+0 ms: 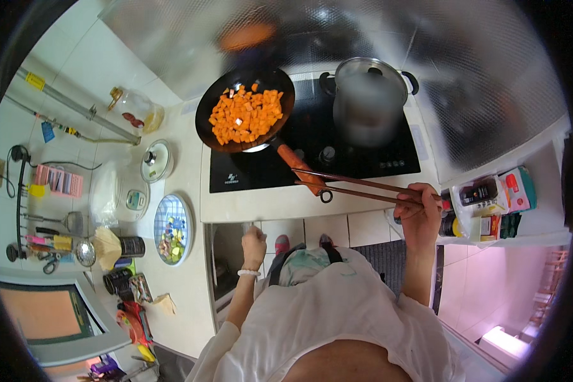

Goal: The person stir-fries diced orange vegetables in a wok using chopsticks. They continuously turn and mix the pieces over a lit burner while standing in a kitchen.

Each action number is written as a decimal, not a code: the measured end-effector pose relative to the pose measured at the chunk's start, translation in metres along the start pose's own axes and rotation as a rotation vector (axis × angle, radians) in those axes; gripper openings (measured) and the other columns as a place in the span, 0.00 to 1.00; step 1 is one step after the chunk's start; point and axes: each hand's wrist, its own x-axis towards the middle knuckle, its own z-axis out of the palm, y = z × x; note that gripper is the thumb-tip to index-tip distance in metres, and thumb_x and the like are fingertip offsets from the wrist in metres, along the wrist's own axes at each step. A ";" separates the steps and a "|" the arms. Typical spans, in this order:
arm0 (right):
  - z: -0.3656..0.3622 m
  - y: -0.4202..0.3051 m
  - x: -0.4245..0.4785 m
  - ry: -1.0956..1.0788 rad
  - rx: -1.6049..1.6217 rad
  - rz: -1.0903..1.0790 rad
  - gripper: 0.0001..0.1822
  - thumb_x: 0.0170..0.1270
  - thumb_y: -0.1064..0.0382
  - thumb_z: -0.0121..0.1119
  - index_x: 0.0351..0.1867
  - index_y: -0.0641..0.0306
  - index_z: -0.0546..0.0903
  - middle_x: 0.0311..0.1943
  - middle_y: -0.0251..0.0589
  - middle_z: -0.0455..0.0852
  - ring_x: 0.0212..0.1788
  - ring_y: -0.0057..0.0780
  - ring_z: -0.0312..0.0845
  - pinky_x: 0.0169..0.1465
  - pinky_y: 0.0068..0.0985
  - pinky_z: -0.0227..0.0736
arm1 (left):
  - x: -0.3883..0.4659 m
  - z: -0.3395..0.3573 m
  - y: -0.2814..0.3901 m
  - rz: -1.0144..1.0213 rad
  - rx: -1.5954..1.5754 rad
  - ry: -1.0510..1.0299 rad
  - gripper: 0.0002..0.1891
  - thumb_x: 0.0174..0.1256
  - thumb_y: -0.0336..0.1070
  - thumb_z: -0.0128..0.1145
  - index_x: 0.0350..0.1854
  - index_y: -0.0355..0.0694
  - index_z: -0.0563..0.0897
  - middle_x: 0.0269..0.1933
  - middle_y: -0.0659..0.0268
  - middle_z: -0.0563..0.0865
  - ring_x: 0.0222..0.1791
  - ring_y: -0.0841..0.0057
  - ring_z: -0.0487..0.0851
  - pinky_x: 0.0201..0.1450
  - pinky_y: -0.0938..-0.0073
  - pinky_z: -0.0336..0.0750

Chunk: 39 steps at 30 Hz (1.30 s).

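Note:
Long wooden chopsticks (358, 185) are held in my right hand (418, 210), their tips apart above the wooden handle (296, 162) of a dark wok. The wok (205, 119) rests on the left part of the black glass cooktop (262, 174) and holds diced orange vegetable pieces (248, 114). My left hand (254, 246) hangs in front of the counter edge, fingers curled, with nothing visible in it. A lidded steel pot (370, 110) with black handles stands on the right part of the cooktop, partly blurred by what looks like steam.
On the left counter are an oval plate (187, 238) of chopped vegetables, a small glass-lidded container (156, 162) and a glass jar (143, 110). A shelf (546, 236) at right carries bottles and boxes. Utensils hang on the left wall.

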 end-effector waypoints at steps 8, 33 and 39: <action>-0.017 -0.006 0.002 0.076 0.153 0.091 0.17 0.69 0.54 0.46 0.41 0.69 0.77 0.29 0.47 0.84 0.21 0.33 0.78 0.25 0.26 0.75 | -0.024 0.014 0.068 -0.041 -0.033 -0.188 0.16 0.59 0.43 0.59 0.18 0.35 0.77 0.16 0.55 0.79 0.21 0.61 0.81 0.25 0.68 0.72; -0.039 -0.004 -0.021 0.221 0.278 0.023 0.12 0.67 0.59 0.51 0.40 0.67 0.78 0.33 0.38 0.83 0.33 0.23 0.78 0.37 0.20 0.74 | 0.067 -0.034 0.196 -0.592 -1.334 -0.401 0.07 0.55 0.29 0.57 0.29 0.39 0.70 0.22 0.67 0.74 0.21 0.77 0.76 0.14 0.82 0.63; -0.003 0.013 0.012 0.158 0.186 0.114 0.13 0.67 0.56 0.50 0.40 0.64 0.78 0.30 0.41 0.85 0.30 0.25 0.79 0.33 0.19 0.73 | 0.061 -0.081 0.137 -0.503 -1.205 -0.478 0.10 0.50 0.28 0.58 0.31 0.39 0.69 0.19 0.67 0.73 0.15 0.79 0.74 0.11 0.83 0.61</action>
